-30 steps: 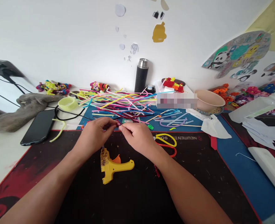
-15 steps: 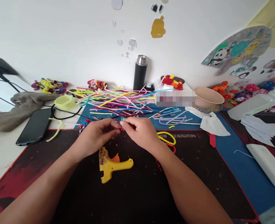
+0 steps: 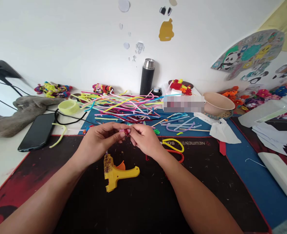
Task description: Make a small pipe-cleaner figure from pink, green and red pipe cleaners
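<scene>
from my remote seat i read "newmen" (image 3: pixel 195 143) in pale print on the dark mat (image 3: pixel 218 185), upside down to me, with a red logo (image 3: pixel 207 143) beside it. further left i make out small characters (image 3: pixel 182 143), too fine to read, then letters like "so" (image 3: pixel 170 143), framed by a yellow loop handle (image 3: pixel 182 148). blurred package (image 3: pixel 183 104), bottle label (image 3: pixel 271 112): both illegible to me.

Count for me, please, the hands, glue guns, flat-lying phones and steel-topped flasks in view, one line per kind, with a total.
Hands: 2 (left hand and right hand, fingers together at a small red piece)
Yellow glue gun: 1
Black phone: 1
Black steel-topped flask: 1
Total: 5, not counting the red piece
</scene>
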The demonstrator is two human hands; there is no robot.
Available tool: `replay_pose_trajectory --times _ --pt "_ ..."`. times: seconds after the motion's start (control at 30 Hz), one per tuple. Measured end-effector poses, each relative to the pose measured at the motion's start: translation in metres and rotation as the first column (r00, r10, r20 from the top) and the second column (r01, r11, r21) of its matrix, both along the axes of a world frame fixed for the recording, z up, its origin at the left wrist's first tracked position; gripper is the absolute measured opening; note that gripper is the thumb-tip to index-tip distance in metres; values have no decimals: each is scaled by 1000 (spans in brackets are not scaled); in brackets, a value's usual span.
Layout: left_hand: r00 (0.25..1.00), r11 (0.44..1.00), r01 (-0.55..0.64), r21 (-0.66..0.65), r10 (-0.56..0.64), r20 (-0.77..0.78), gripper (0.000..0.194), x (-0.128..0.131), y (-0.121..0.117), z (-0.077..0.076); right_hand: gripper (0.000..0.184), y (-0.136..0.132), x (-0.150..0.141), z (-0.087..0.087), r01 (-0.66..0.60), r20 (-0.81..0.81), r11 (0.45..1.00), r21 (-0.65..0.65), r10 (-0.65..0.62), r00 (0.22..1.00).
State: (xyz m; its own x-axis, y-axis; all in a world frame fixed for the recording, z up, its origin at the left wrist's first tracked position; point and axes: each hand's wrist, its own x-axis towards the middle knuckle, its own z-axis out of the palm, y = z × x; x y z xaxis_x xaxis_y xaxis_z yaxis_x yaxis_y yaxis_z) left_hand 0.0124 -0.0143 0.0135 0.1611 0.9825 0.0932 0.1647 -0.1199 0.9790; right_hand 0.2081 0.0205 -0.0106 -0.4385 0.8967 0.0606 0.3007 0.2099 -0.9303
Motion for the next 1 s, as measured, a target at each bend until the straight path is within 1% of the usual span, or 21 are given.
replay_pose_trajectory --times 0.07,0.13,0.23,0.33,0.4,0.47,0.57,0.67,0.8,1.0 --pt "994 998 -65 28 67 -86 38 0 0 -1 48 -2 -3 -1 -4 7 1000 -13 4 1000" --pt "977 988 -126 89 140 -163 37 -1 0 -4 49 -4 -5 -1 -1 31 1000 -13 1 1000" --pt "929 963 -192 189 240 -281 32 -2 0 -8 50 -7 -8 -1 1 72 1000 5 -1 997" --pt "876 937 -235 259 319 -361 28 -3 1 -9 46 -11 -12 -1 -15 127 999 31 11 992" --pt "843 917 -245 314 362 -398 24 -2 1 -8 42 -15 -16 -2 -30 188 996 84 13 982" --pt "814 903 -230 362 383 -437 21 -2 2 -7 36 -18 -18 -1 -39 259 989 145 0 966" --pt "787 904 -189 384 373 -491 21 -3 3 -9 28 -20 -19 2 -63 332 980 191 -4 943" --pt "783 917 -150 370 339 -521 22 -7 7 -12 23 -20 -15 9 -98 366 970 221 10 930" --pt "815 938 -70 340 251 -522 23 -11 11 -14 25 -18 -9 16 -130 428 946 296 -9 904" --pt "829 953 66 295 112 -548 27 -10 12 -12 26 -11 0 19 -110 457 913 394 -90 885"
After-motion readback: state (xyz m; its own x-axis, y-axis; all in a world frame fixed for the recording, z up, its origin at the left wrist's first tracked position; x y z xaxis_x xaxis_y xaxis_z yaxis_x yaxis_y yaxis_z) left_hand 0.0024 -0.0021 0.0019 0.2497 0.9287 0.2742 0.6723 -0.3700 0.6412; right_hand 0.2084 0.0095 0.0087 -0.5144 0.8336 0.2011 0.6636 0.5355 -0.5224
